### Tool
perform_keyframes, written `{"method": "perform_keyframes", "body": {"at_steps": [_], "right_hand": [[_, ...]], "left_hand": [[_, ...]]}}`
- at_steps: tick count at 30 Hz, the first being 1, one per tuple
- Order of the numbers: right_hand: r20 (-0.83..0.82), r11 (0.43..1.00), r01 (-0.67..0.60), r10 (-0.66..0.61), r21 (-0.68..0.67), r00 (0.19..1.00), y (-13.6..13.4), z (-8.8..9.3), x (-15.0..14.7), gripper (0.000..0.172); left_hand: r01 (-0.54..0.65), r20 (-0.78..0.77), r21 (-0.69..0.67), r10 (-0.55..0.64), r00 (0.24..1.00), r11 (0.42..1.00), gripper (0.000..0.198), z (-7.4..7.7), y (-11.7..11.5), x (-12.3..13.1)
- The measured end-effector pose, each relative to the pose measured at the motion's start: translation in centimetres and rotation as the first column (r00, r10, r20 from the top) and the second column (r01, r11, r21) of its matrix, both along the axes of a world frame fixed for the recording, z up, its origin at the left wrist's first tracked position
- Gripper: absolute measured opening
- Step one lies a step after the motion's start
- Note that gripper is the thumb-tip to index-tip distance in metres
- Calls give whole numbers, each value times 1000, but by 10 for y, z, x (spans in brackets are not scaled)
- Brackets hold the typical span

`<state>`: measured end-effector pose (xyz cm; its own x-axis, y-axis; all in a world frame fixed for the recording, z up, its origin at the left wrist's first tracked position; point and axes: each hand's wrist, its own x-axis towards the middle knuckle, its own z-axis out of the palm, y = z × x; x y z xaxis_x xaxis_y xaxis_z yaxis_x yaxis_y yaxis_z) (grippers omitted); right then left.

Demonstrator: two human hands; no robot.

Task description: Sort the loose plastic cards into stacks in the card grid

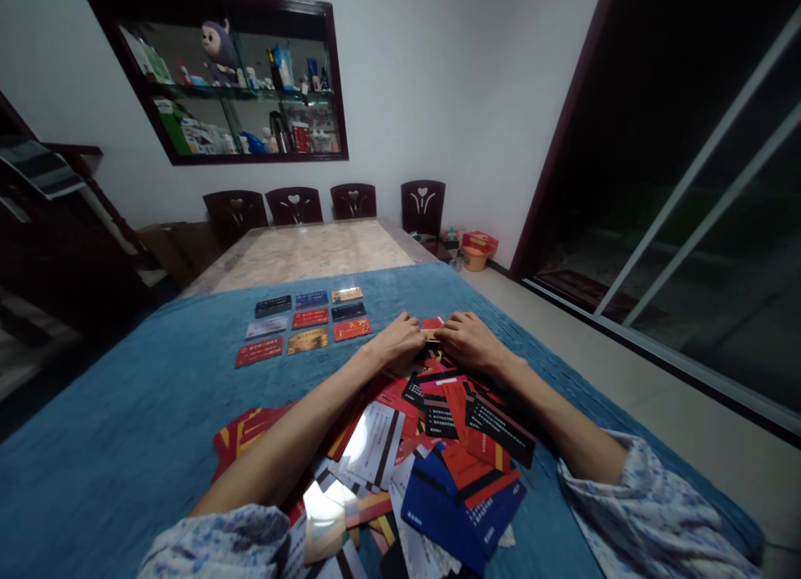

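Note:
At the far end of a loose heap of cards (447, 408), my left hand (399, 343) and my right hand (472, 342) face each other with fingers curled. A small red and gold card (431, 334) shows between them, with the fingers of both hands closed on its sides. Whether more cards lie under it I cannot tell. The heap mixes red, black, white and blue cards, many with dark stripes. Left of my hands, several bank-style cards lie in rows, among them a gold card (307, 340) and a red card (353, 329).
A blue cloth (156, 404) covers the near part of the table; its far part is a bare marbled top (313, 249). Dark chairs (294, 205) stand along the far end. Red and yellow cards (250, 433) lie beside my left forearm. A glass door is on the right.

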<state>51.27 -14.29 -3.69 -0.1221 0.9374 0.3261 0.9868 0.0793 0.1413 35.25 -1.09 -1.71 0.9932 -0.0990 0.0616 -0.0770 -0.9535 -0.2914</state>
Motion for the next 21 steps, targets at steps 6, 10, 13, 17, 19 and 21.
{"method": "perform_keyframes", "body": {"at_steps": [6,10,13,17,19,21], "right_hand": [[-7,998,-8,9,56,1000,2,-3,0,19],[-36,998,-49,51,46,998,-1,1,-1,17],[-72,995,-87,89,40,993,-3,2,0,16],[-160,996,-50,62,80,985,-1,-3,2,20],[-205,995,-15,35,100,978,1,-5,3,22],[-235,995,19,5,100,972,2,-5,2,25]], "left_hand": [[-19,71,-53,23,997,998,37,0,0,-2],[-84,78,-115,93,993,990,29,-1,2,-5],[-141,54,-165,151,987,976,15,0,4,-8],[-174,65,-282,200,978,944,17,1,6,-14],[-187,90,-341,230,969,921,25,1,8,-16],[-203,110,-373,260,959,905,34,1,10,-17]]}}
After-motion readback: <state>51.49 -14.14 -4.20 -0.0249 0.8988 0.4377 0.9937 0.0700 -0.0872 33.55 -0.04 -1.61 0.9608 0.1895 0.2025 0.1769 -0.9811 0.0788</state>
